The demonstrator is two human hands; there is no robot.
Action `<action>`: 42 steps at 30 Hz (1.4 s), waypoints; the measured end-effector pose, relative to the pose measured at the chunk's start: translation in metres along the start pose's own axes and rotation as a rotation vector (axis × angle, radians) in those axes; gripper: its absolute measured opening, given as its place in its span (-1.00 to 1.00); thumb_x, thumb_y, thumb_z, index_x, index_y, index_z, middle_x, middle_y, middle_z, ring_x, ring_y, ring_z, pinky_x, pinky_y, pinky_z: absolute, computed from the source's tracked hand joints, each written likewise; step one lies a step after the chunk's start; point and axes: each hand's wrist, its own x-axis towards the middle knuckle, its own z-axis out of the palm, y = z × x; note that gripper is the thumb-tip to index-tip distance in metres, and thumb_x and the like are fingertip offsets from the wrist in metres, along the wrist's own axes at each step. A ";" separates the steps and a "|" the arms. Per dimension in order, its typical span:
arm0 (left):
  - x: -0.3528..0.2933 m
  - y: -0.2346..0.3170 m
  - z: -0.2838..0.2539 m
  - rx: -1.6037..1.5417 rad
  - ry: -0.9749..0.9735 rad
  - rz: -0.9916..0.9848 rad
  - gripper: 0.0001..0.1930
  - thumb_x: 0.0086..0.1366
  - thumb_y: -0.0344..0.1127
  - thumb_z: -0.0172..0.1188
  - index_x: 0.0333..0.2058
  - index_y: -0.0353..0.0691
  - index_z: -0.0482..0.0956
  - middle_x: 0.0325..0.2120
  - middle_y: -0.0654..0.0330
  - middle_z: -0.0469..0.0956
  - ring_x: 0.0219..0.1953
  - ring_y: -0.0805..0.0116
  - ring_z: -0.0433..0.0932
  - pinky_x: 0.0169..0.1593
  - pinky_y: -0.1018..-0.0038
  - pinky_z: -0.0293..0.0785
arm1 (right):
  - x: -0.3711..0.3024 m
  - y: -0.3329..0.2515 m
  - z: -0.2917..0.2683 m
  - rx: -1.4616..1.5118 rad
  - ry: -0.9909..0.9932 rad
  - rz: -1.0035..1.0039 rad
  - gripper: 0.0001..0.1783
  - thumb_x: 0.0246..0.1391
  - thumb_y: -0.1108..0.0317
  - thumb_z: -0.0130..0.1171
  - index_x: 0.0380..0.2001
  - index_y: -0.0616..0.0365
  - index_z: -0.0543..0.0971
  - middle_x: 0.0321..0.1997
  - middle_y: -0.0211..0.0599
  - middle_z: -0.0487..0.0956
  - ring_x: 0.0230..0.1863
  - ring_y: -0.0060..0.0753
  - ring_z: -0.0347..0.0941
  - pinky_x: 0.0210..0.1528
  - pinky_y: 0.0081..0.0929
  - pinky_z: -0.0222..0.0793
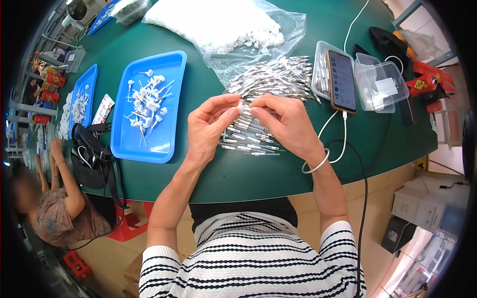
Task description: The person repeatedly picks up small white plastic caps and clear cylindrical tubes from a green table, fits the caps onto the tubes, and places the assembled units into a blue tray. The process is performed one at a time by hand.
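My left hand [211,126] pinches a small white plastic piece [241,106] between thumb and fingertips. Close beside it, my right hand [285,121] has its thumb and forefinger pressed together; whatever they grip is too small to make out. Under and beyond both hands spreads a heap of thin rods with metal and white parts [278,77]. Behind the heap lies a large clear plastic bag [213,25] full of small white pieces. Left of my hands, a blue tray [169,124] contains several white-headed pieces with thin stems [149,102].
A phone [343,82] leans on a clear box [320,54] of rods at right, with white cables trailing near my right wrist. Clear lids [377,87] and a red tool [430,82] lie beyond. At left are a black bag [92,159], a second blue tray [87,79] and a seated co-worker [69,208].
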 end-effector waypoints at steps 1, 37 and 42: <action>0.000 0.000 0.001 0.006 0.000 -0.006 -0.74 0.22 -0.49 0.17 -0.10 -0.37 0.53 -0.22 0.08 0.60 -0.18 0.43 0.57 -0.03 0.51 0.49 | 0.000 0.001 0.000 -0.016 0.004 -0.017 -0.86 0.09 0.40 0.16 -0.35 0.26 0.57 -0.53 -0.25 0.54 -0.56 -0.45 0.40 -0.49 -0.52 0.29; -0.001 -0.009 -0.009 -0.031 -0.162 0.108 -0.83 0.22 -0.56 0.16 -0.19 -0.40 0.57 -0.24 0.19 0.52 -0.21 0.53 0.48 -0.09 0.64 0.40 | -0.006 0.012 0.025 -0.067 0.148 -0.243 -0.85 0.11 0.38 0.11 -0.47 0.24 0.47 -0.55 -0.12 0.48 -0.51 -0.04 0.43 -0.46 -0.26 0.32; -0.001 -0.004 -0.006 -0.052 -0.134 0.095 -0.79 0.20 -0.57 0.18 -0.17 -0.40 0.53 -0.25 0.21 0.50 -0.20 0.55 0.48 -0.10 0.65 0.39 | -0.004 0.013 0.031 0.000 0.234 -0.278 -0.87 0.10 0.39 0.13 -0.42 0.24 0.50 -0.56 -0.16 0.49 -0.54 -0.16 0.44 -0.49 -0.36 0.33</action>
